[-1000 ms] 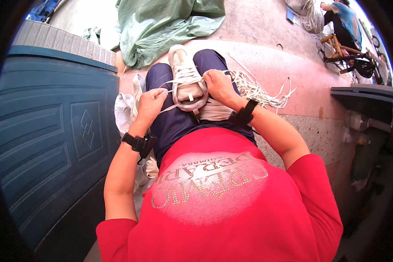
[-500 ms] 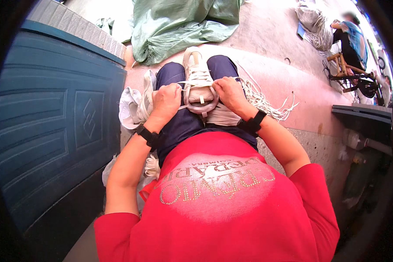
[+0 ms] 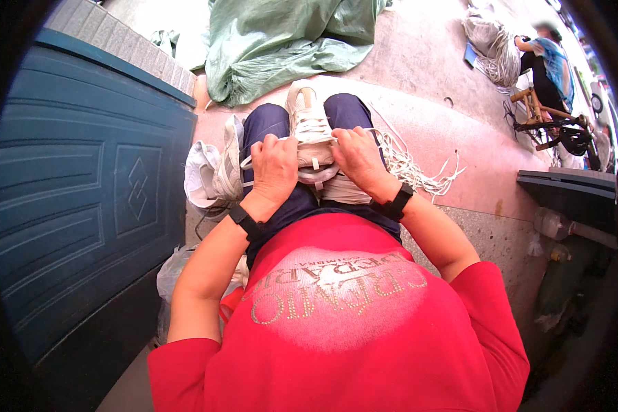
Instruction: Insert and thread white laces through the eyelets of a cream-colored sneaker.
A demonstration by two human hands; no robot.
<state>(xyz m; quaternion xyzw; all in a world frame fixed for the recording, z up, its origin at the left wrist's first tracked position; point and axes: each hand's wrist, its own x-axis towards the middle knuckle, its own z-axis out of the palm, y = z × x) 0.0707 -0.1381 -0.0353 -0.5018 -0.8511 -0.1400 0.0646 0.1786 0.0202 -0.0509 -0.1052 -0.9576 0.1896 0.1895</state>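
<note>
A cream sneaker [image 3: 306, 110] rests between my thighs, its toe pointing away from me and its opening toward me. White shoelace [image 3: 314, 128] crosses its tongue in several rows. My left hand [image 3: 275, 167] is closed in a pinch at the left side of the lacing, and a strand sticks out beyond its knuckles. On the opposite side, my right hand [image 3: 358, 158] pinches the lace beside the top eyelets. The fingers hide the exact grip points. Left of my thigh stand another cream sneaker [image 3: 229, 168] and a white shoe [image 3: 200, 175].
Loose white laces [image 3: 408, 165] spill beside my right thigh. A green tarp [image 3: 281, 58] lies ahead, and a blue panelled door [image 3: 103, 185] flanks my left. A plastic bag [image 3: 170, 278] sits near my left elbow. Far right, a person [image 3: 553, 62] sits by bundled cords [image 3: 491, 51].
My left hand has shifted right and a little toward me, up against the shoe's collar. The right hand has moved slightly nearer and left, still pinching.
</note>
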